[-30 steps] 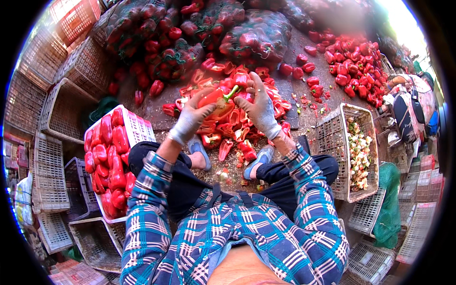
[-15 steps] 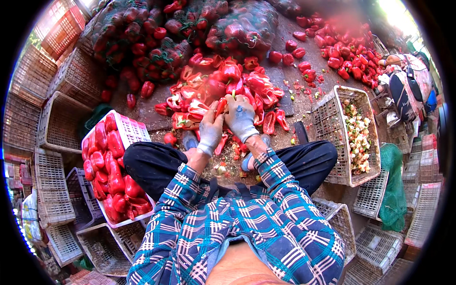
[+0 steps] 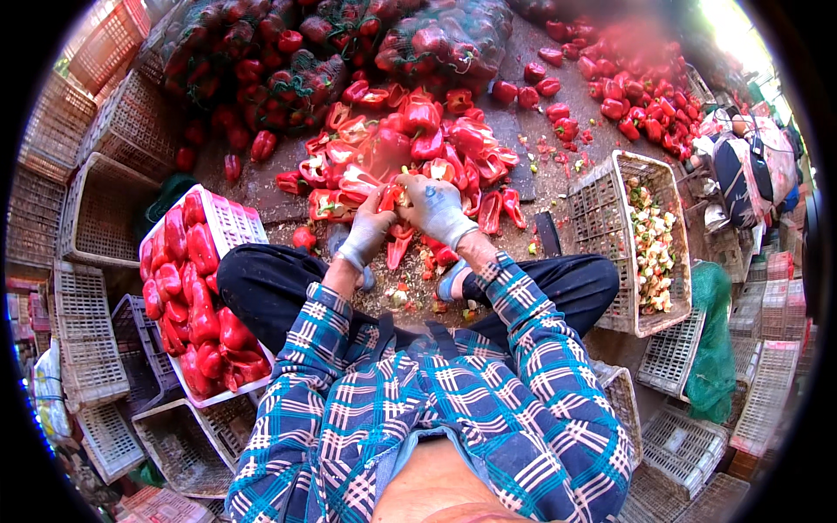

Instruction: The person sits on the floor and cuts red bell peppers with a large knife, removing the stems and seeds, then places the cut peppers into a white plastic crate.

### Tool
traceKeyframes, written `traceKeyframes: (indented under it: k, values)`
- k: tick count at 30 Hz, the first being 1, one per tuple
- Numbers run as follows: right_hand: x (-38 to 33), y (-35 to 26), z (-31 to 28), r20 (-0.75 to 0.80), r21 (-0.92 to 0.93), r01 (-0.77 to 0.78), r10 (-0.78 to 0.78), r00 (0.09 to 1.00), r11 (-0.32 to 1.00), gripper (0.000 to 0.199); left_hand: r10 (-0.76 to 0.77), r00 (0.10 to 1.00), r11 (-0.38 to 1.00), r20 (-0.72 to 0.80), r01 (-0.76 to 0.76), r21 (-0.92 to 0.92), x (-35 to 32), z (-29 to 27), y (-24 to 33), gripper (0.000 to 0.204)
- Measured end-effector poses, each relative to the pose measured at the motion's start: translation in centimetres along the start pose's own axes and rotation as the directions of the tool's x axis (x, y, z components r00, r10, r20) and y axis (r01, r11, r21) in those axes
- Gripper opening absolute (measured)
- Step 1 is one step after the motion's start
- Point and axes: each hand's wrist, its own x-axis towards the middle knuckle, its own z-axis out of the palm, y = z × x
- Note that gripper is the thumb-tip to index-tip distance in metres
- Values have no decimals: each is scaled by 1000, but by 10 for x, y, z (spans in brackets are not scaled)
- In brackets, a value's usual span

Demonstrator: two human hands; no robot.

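Observation:
Both my hands wear grey gloves and meet in front of a heap of cut red bell peppers. My left hand is closed on a red bell pepper, of which only a part shows between the hands. My right hand is closed against the same pepper from the other side, its fingertips at a pale spot near the top. Whether the right fingers also hold a small tool cannot be made out.
At my left stands a white crate filled with red peppers. A crate at my right holds pale cores. Mesh sacks of peppers and a pile of whole peppers lie beyond. Stacked crates flank me; a green net hangs at right.
My hands have come slightly nearer to me. The right hand has turned over the pepper, which showed more of its red side before. The view has shifted a little.

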Motion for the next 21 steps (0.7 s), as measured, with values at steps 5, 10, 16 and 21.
traceKeyframes:
  k: [5, 10, 16, 21]
  values:
    - [8, -15, -18, 50, -386, 25, -6, 999, 922, 33, 245, 937, 826, -251, -66, 560, 9, 19, -7, 56]
    - [3, -3, -33, 131, -275, 55, -19, 991, 960, 30, 341, 924, 686, -174, -118, 718, 13, 21, -12, 58]
    - [0, 27, -48, 336, -42, 20, -5, 942, 999, 42, 163, 986, 840, -32, -121, 529, 5, 15, -12, 58]
    - [3, 36, -27, 260, -100, 59, -31, 965, 993, 36, 90, 990, 856, -108, -21, 517, 19, 11, -22, 59]
